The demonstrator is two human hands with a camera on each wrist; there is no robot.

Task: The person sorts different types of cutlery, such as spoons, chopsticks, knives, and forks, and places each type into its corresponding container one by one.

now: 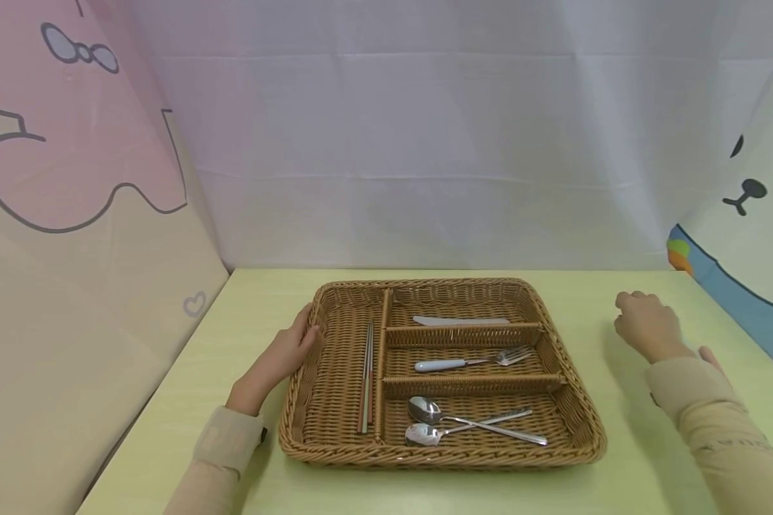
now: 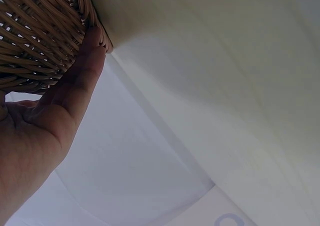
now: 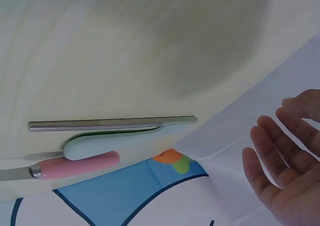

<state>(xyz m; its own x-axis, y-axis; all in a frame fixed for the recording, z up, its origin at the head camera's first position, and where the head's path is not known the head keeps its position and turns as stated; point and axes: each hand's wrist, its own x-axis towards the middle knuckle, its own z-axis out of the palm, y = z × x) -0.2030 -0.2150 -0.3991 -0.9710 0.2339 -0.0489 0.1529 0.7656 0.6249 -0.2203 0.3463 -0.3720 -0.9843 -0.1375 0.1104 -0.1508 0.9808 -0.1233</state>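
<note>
My left hand rests against the left side of a brown wicker cutlery tray, its thumb near the rim. In the left wrist view its fingers lie nearly straight along the outer wall. The long left compartment has chopsticks. To their right, stacked compartments hold a knife, a fork with a pale handle and two crossed spoons. My right hand hovers right of the tray, holding nothing, with fingers loosely bent. Beneath it in the right wrist view lie a pink-handled knife and a pale green handle.
Beside those handles lies a slim metal rod. The pale yellow table meets a white cloth at the back. Printed cloths stand along the left and right sides.
</note>
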